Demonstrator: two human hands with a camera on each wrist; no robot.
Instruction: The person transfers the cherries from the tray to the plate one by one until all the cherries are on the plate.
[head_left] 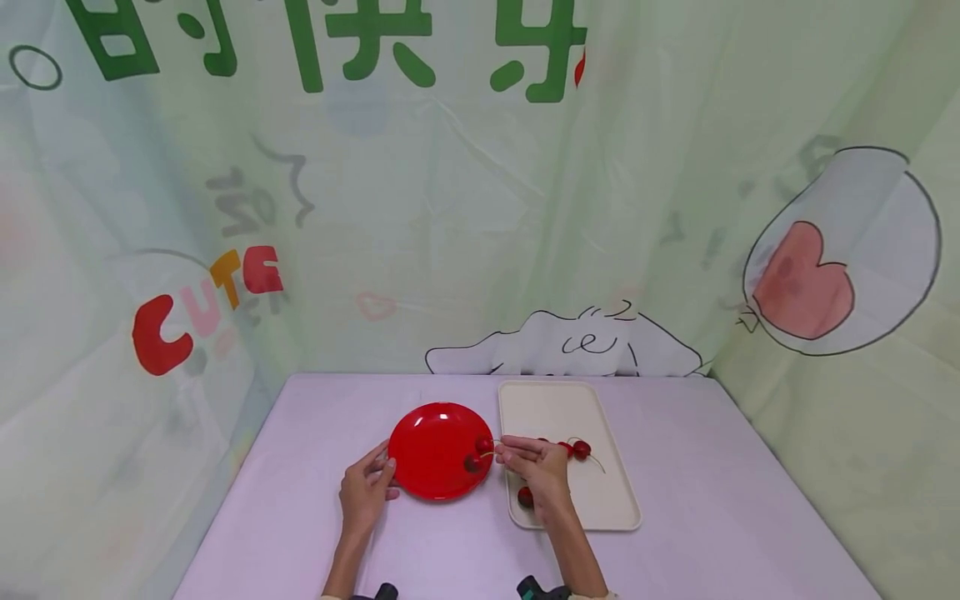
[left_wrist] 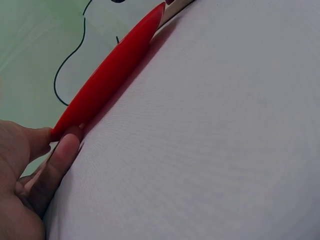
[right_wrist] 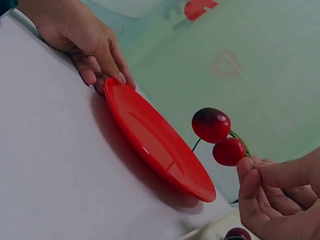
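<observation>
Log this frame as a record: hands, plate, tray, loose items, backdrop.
left hand: grips left rim of red plate
right hand: pinches two cherries by their stems
held cherries: over the plate's right side in head view
beige tray: on table, right of plate
other cherries: on tray, partly hidden by right hand; count unclear
backdrop: pale green printed curtain

Large green Chinese characters point(head_left: 378, 25) on the printed curtain point(head_left: 480, 200) read "的快乐" (their tops are cut off by the head view's upper edge). Lower on the left, the curtain bears "CUTE" point(head_left: 213, 307) in red, pink, orange and red letters. Faint grey marks point(head_left: 238, 213) near that word are too blurred to read.
</observation>
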